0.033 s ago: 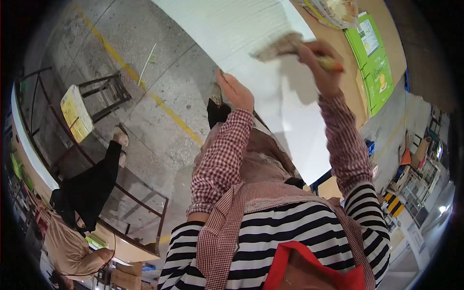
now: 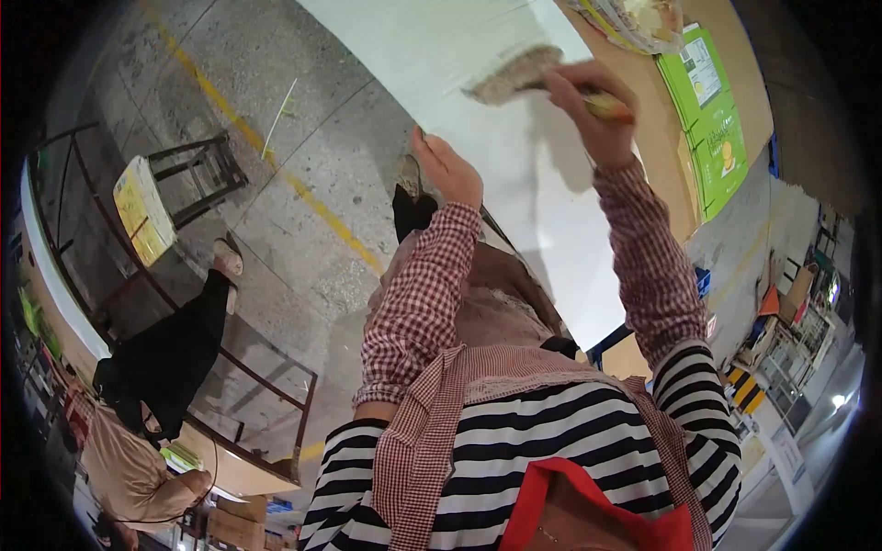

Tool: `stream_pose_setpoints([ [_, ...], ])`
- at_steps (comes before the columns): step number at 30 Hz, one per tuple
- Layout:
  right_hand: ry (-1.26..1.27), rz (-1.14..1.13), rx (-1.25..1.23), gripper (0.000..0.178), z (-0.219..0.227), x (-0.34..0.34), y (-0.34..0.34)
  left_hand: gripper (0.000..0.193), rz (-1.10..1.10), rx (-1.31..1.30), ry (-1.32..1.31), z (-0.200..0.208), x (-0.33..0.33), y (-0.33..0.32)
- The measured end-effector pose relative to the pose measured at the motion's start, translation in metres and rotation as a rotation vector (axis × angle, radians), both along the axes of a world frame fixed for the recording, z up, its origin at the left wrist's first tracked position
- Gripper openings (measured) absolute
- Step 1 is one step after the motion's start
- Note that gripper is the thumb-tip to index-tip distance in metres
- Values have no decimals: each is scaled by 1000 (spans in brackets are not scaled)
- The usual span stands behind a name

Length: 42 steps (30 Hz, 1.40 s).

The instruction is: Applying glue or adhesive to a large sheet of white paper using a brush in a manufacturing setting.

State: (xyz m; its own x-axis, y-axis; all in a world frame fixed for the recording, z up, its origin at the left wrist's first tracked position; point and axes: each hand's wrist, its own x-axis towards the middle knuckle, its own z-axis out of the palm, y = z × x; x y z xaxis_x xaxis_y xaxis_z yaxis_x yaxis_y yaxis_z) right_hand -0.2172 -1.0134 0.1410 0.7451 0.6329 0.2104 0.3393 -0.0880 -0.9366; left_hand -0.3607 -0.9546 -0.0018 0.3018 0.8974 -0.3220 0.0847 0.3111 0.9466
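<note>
The right hand [image 2: 590,119], fingers wrapped round a broad grey-bristled brush [image 2: 516,75], has moved slightly farther up the flat white sheet [image 2: 525,161], over another stretch; the left hand [image 2: 450,173] sits at its left edge, grip unclear.

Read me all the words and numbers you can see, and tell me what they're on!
None that I can read out for sure.
Green package: it has print, but too small and tilted to read.
White label on that package: tiny lines, too small to read.
Yellow stool top: marks, too blurred to make out.
Brush: blurred, so no writing can be read.
White sheet: no words visible.
</note>
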Motion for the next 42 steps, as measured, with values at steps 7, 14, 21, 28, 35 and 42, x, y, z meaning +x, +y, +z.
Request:
stream_pose_setpoints([
  [7,-290,163,-375,5,9,-43,-67,57,72,43,-64,-8,-5,4],
  [14,-395,66,-125,9,13,-29,5,56,81,99,9,-8,-1,1],
  [21,-343,220,-294,7,-1,-47,-46,55,101,126,23,-9,-5,5],
  [28,-312,149,-182,6,15,-45,-31,56,111,106,-22,-13,-5,4],
  [35,-355,177,-295,6,-1,-61,-85,57,75,95,-48,-9,-5,1],
  [42,-268,11,-231,6,26,-69,-123,54,150,48,-30,6,-24,-33],
])
